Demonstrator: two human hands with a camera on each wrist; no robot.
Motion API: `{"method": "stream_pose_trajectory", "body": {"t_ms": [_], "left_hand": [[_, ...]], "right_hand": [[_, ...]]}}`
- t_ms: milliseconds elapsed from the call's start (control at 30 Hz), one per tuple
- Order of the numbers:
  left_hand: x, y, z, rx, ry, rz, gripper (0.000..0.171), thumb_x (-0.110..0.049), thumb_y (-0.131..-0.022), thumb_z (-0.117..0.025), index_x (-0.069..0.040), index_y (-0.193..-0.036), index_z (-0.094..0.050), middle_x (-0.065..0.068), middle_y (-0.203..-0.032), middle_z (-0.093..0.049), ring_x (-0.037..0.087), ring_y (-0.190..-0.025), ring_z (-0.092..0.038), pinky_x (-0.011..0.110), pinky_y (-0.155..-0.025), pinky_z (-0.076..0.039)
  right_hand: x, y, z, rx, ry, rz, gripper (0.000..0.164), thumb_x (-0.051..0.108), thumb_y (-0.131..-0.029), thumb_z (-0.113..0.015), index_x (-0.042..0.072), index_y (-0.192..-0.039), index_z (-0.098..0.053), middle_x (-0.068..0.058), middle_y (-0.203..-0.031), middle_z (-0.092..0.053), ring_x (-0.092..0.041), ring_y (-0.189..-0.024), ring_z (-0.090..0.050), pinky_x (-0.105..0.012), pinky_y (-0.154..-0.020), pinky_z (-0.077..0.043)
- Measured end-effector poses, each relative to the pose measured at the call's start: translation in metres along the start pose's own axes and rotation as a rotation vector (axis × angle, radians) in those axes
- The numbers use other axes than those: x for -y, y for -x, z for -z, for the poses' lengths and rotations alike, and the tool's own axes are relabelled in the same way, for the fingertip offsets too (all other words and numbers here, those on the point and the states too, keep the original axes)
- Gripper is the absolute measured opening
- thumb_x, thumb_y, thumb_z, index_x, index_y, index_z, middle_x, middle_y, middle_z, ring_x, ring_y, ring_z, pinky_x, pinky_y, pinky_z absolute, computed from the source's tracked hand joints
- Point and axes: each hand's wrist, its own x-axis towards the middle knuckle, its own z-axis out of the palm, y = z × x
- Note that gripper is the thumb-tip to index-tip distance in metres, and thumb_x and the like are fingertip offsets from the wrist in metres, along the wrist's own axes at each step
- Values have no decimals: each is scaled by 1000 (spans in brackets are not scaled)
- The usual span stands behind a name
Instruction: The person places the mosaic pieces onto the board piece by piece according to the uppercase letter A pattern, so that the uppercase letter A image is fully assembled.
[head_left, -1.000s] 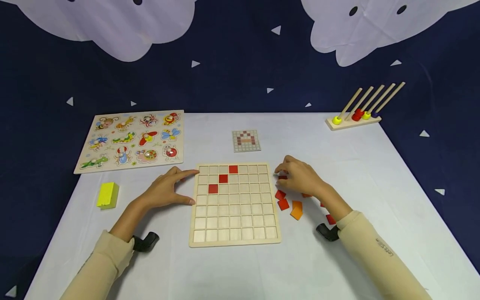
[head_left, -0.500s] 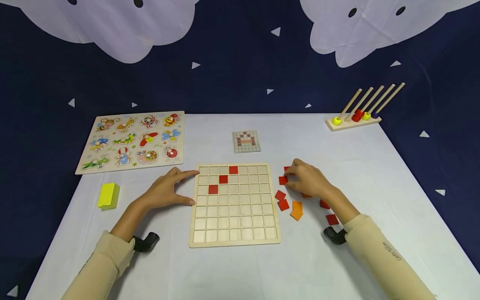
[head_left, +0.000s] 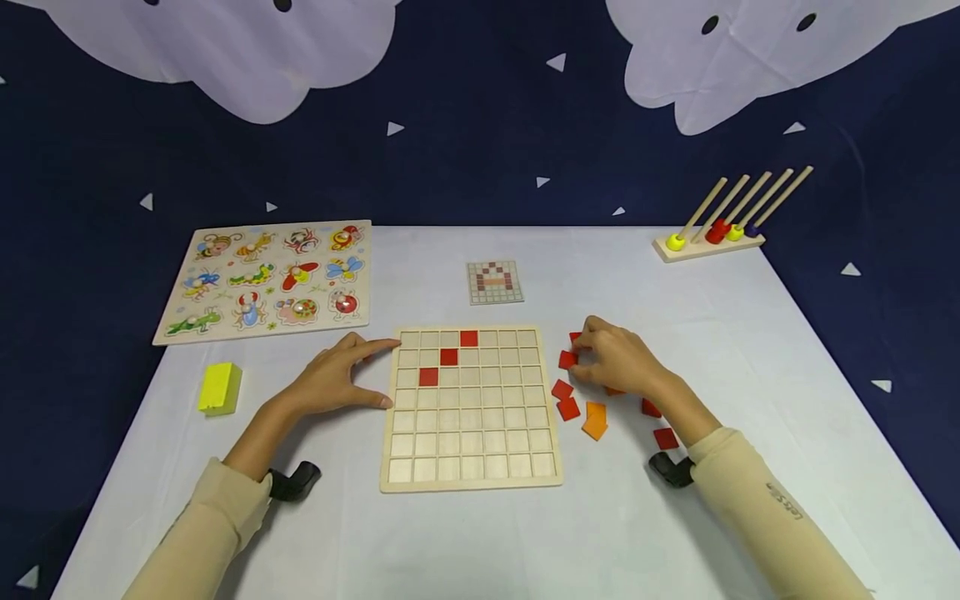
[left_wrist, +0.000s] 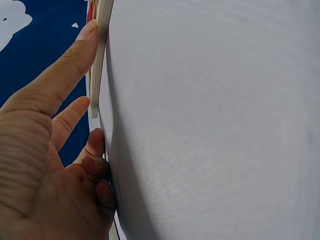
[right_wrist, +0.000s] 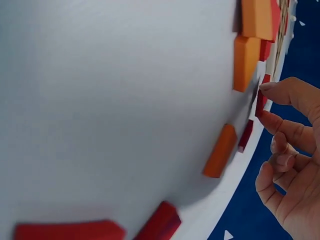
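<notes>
Thumb and index finger of my left hand [head_left: 330, 377] touch the left edge of the wooden grid board [head_left: 471, 485], spread apart along it. In the left wrist view, the thumb [left_wrist: 60, 70] lies against the board's side [left_wrist: 102, 45]. Three red tiles sit in the board's upper cells, forming a diagonal. Right of the board, my right hand [head_left: 618, 358] pinches a red tile [right_wrist: 262, 100] between thumb and index fingertips, as the right wrist view shows; the other fingers are curled. Another red tile [right_wrist: 246, 136] lies close by.
Several loose red tiles [head_left: 665, 438] and orange tiles [head_left: 595, 428] lie around the right hand. A small pattern card [head_left: 495, 282] lies behind the board. An insect peg puzzle [head_left: 266, 283] and yellow block [head_left: 220, 388] are at left; a bead-and-rod stand [head_left: 708, 246] is at back right.
My right hand has shifted slightly right, away from the board, uncovering red tiles near its fingertips; it barely moves over the last half second. My left hand stays at the board edge.
</notes>
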Motion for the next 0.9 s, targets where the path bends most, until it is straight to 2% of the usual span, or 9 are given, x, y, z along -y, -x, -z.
{"method": "stream_pose_trajectory", "body": {"t_ms": [300, 633, 900], "left_hand": [[-1, 0, 1, 0, 10, -2, 90, -46, -66, -90, -24, -145, -52, 5, -94, -44, 17, -77, -36, 33, -67, -31], [-2, 0, 1, -3, 9, 3, 90, -46, -65, -90, -24, -144, -53, 5, -95, -45, 17, -76, -36, 33, -67, -31], [-3, 0, 2, -3, 15, 3, 90, -44, -66, -91, -23, -144, -53, 5, -96, -45, 18, -77, -37, 33, -67, -32]], "right_hand": [[20, -6, 3, -30, -28, 50, 25, 23, -78, -81, 6, -95, -75, -3, -88, -52, -14, -71, -49, -31, -65, -41], [55, -19, -2, 13, -55, 123, 32, 23, -79, -82, 2, -103, -75, -3, -93, -55, -13, -72, -49, -29, -65, -43], [80, -32, -10, 37, -49, 194, 30, 24, -80, -79, 4, -103, -76, -2, -93, -56, -12, -69, -49, -26, -63, -43]]}}
